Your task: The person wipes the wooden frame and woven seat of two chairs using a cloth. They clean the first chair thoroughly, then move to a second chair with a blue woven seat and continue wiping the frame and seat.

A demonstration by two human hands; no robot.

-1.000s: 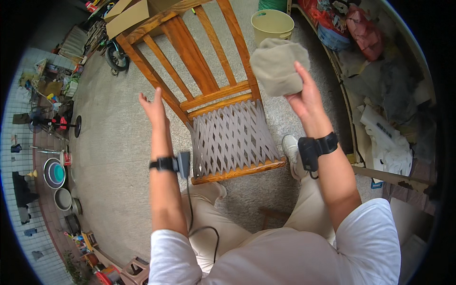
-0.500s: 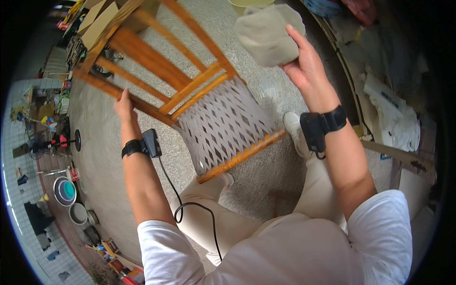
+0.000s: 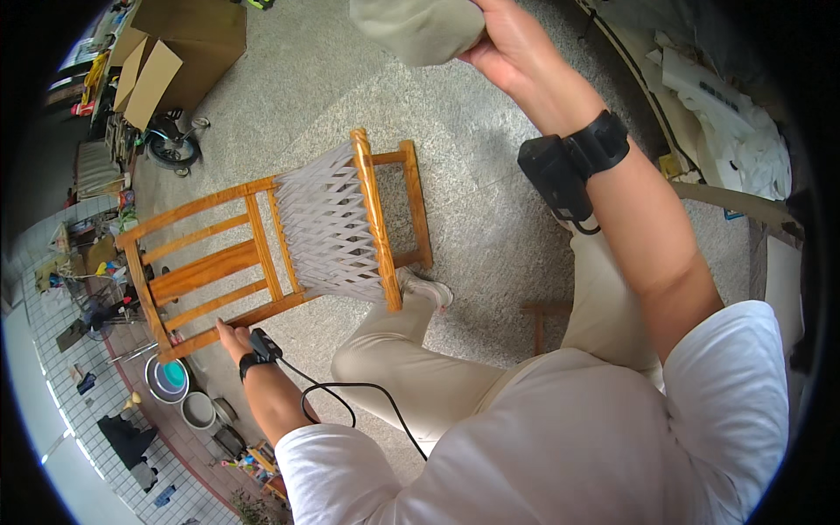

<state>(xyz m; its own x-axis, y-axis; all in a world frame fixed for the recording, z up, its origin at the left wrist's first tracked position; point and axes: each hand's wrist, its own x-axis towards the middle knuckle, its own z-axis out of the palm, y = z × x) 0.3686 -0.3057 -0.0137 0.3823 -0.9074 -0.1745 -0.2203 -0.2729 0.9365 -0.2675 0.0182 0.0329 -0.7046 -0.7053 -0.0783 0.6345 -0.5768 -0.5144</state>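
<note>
Lower left: left hand (image 3: 233, 339) clamped on chair (image 3: 328, 226), likely steadying it. Top centre: right hand (image 3: 514, 44) clutches cloth (image 3: 420, 31), well off chair.

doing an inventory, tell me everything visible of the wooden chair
The wooden chair is orange-brown and glossy, as if varnished. Its seat is flat grey strips crisscrossed, leaving small gaps; its backrest has a broad central slat between two narrow ones. The backrest points to the person's left, and the left hand holds its side post. Any tilt is unclear.
</note>
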